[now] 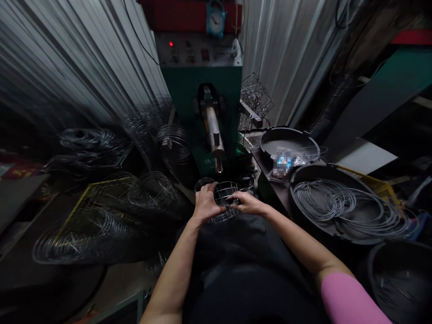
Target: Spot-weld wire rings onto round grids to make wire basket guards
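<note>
A small round wire basket (227, 193), its silvery grid partly hidden by fingers, is held between the left hand (206, 203) and right hand (245, 202), below the green machine's metal arm (213, 128).

pale lettering (209, 161) on the green machine (182, 85) (first character apparently 佛, rest blurred), clock (215, 21) numerals illegible

dim overall | faint glare on corrugated wall (280, 63) | dark shadow lower left | edges blurred, stretched
</note>
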{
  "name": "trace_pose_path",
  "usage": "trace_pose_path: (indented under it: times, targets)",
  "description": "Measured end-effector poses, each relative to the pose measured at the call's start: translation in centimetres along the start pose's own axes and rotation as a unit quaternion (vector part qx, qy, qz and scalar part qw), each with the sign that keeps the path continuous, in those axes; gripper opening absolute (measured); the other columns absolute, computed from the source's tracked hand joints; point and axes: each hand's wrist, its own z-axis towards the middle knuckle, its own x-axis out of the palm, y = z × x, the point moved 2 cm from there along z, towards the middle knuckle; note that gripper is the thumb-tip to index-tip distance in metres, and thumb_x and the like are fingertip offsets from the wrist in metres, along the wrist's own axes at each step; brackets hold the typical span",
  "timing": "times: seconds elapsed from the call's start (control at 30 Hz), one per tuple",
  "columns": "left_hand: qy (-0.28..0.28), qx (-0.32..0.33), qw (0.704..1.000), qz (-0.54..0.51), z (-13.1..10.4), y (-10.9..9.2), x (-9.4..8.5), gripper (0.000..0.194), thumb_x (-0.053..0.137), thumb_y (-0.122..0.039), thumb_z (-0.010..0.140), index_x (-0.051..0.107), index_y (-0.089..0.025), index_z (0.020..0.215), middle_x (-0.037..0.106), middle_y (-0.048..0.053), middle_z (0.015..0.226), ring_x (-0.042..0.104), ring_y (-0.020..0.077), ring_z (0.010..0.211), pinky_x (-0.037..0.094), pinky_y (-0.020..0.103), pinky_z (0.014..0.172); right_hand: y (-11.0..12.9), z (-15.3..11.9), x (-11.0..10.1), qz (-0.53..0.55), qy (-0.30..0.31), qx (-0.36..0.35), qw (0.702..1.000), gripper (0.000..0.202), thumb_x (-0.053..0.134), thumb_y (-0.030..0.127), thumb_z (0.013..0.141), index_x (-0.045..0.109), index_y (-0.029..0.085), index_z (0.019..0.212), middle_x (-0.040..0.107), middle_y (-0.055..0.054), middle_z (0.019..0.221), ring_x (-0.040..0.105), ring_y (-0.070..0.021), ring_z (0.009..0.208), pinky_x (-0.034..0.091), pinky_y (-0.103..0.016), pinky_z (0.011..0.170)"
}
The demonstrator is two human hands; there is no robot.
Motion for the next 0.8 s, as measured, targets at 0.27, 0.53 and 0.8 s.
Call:
trace_pose_path:
  times: [0.27, 0.53, 0.8]
  targets:
    - [0.003, -0.001, 1.000, -0.023, 0.6, 0.5, 0.2, 0.088, 0.077, -0.031, 0.048, 0.040, -0.021, 0.128, 0.049, 0.009, 0.123, 0.044, 0.0284, 0.115, 0.035, 0.041, 0.097, -0.5, 0.4, 0.3, -0.014, -0.019, -0.042, 0.999, 0.023, 0.062, 0.009, 0.069, 0.068, 0.020, 0.088, 0.066, -0.004, 0.083, 0.062, -0.0177, 0.079, 0.048, -0.029, 0.075]
    - [0.006, -0.003, 0.999, -0.050, 2.1, 1.4, 0.0, 0.088, 0.076, -0.028, 0.049, 0.040, -0.017, 0.128, 0.047, 0.011, 0.125, 0.043, 0.0283, 0.117, 0.035, 0.041, 0.099, -1.2, 1.7, 0.4, -0.059, -0.032, -0.090, 0.994, 0.016, 0.059, 0.011, 0.075, 0.067, 0.020, 0.086, 0.065, -0.006, 0.083, 0.062, -0.0168, 0.076, 0.049, -0.026, 0.070]
    - [-0.016, -0.010, 0.998, -0.066, 3.9, 2.6, -0.3, 0.087, 0.076, -0.026, 0.048, 0.041, -0.020, 0.128, 0.049, 0.009, 0.122, 0.046, 0.0280, 0.115, 0.037, 0.041, 0.097, -1.4, 4.1, -0.2, -0.083, -0.044, -0.102, 0.990, 0.014, 0.062, 0.012, 0.076, 0.067, 0.020, 0.085, 0.065, -0.006, 0.083, 0.063, -0.0167, 0.076, 0.048, -0.026, 0.069]
